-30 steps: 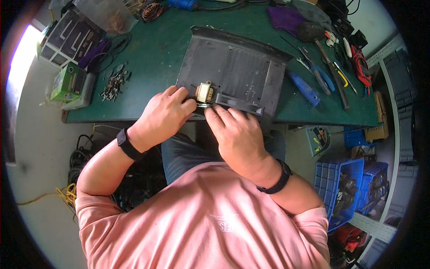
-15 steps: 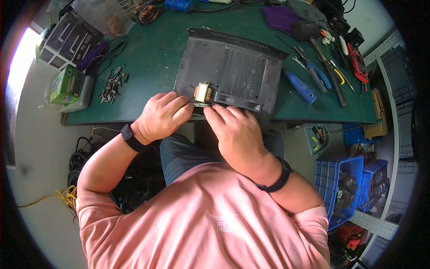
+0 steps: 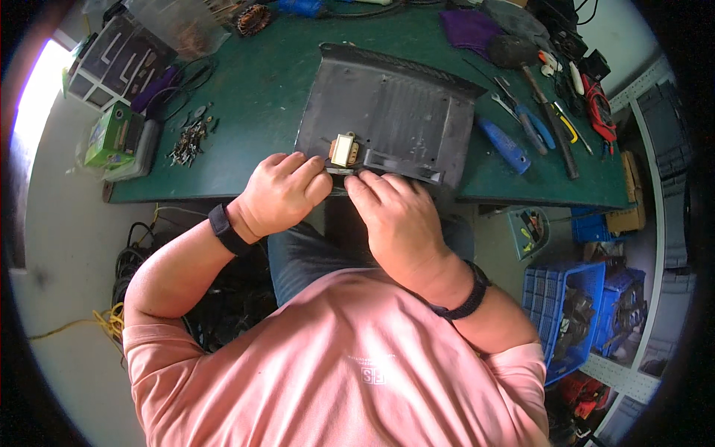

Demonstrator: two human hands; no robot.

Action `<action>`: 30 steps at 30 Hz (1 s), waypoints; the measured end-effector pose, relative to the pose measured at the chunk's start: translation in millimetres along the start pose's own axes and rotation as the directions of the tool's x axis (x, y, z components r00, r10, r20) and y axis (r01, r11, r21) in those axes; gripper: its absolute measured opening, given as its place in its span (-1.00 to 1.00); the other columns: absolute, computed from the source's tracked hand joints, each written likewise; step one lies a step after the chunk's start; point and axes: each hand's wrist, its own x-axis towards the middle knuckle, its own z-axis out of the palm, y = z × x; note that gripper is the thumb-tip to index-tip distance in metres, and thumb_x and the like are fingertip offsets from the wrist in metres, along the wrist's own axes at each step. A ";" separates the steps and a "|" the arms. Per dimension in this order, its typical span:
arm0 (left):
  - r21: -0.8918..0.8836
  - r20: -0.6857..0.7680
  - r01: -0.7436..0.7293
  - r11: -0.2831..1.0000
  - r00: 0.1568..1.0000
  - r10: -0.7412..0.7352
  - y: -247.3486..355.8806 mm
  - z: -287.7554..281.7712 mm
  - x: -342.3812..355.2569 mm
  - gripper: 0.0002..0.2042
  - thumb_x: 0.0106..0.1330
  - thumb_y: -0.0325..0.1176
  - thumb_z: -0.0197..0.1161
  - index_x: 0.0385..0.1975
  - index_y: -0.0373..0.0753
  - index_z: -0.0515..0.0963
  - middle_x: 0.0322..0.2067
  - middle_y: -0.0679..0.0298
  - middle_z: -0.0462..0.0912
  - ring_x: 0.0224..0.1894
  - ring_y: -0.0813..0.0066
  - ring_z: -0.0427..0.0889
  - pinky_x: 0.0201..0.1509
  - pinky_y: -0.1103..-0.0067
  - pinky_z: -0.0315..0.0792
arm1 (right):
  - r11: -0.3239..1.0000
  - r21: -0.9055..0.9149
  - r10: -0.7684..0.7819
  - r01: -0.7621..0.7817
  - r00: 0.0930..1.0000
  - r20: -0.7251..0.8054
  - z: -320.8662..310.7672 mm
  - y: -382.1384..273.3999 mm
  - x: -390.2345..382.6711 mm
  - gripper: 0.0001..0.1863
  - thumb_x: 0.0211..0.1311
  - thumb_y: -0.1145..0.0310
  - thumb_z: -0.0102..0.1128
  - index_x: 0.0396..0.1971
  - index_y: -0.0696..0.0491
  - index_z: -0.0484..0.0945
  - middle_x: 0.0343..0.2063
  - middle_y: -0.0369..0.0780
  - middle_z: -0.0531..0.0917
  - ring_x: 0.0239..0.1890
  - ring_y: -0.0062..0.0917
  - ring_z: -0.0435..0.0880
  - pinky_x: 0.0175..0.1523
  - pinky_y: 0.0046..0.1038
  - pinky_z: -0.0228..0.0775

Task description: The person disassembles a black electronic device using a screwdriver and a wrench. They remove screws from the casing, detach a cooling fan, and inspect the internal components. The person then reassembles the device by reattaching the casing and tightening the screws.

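A dark grey sheet-metal cover [image 3: 387,104] lies at the table's near edge, its slotted side facing away. On its near part sits a small transformer [image 3: 343,150] with a pale yellow wrap and copper-coloured sides. Beside that, a grey bar-shaped handle [image 3: 402,165] runs along the near edge. My left hand [image 3: 287,190] is closed, its fingertips pinching at the near edge just left of the transformer; what they hold is hidden. Bent over the same edge, the fingers of my right hand [image 3: 398,212] grip the cover near the handle.
Loose screws [image 3: 190,141] lie in a pile at left, near a green box [image 3: 112,138] and a drawer unit [image 3: 119,56]. A blue-handled tool [image 3: 504,147], pliers [image 3: 532,127] and a hammer [image 3: 547,104] lie right of the cover. Blue crates [image 3: 562,313] stand below right.
The cover and transformer have shifted slightly to the right. My left hand has moved a little rightward with them, while my right hand keeps nearly the same place.
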 end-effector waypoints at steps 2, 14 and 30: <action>-0.004 -0.004 -0.006 1.000 1.000 0.006 0.6 0.2 2.1 -0.87 -0.01 -0.36 0.18 -0.49 -0.18 0.40 -0.45 0.33 0.47 -0.47 0.48 0.49 -0.49 0.56 0.40 | 0.999 0.032 -0.026 0.028 0.998 -0.052 -8.0 0.0 -4.0 -0.72 0.17 0.36 0.04 -0.14 0.11 0.53 -0.25 -0.20 0.60 -0.19 -0.38 0.57 -0.14 -0.35 0.41; -0.157 0.045 0.097 0.983 0.995 -0.091 12.1 -6.6 6.8 -0.71 -0.03 -0.42 0.37 -0.32 -0.30 0.47 -0.39 0.19 0.57 -0.42 0.29 0.60 -0.39 0.42 0.47 | 0.991 0.067 0.132 -0.116 0.926 -0.355 -86.5 52.9 -71.1 -0.73 -0.02 0.66 0.26 -0.25 0.15 0.58 -0.21 -0.15 0.64 -0.17 -0.24 0.60 -0.04 -0.27 0.45; -0.200 0.119 0.189 0.961 0.979 -0.168 31.9 -19.3 16.8 -0.68 -0.10 -0.40 0.40 -0.31 -0.30 0.52 -0.37 0.20 0.56 -0.44 0.29 0.59 -0.42 0.42 0.47 | 0.963 0.169 0.260 -0.208 0.879 -0.401 -89.1 71.5 -95.9 -0.80 0.04 0.66 0.20 -0.28 0.16 0.58 -0.24 -0.12 0.65 -0.18 -0.23 0.61 -0.02 -0.30 0.44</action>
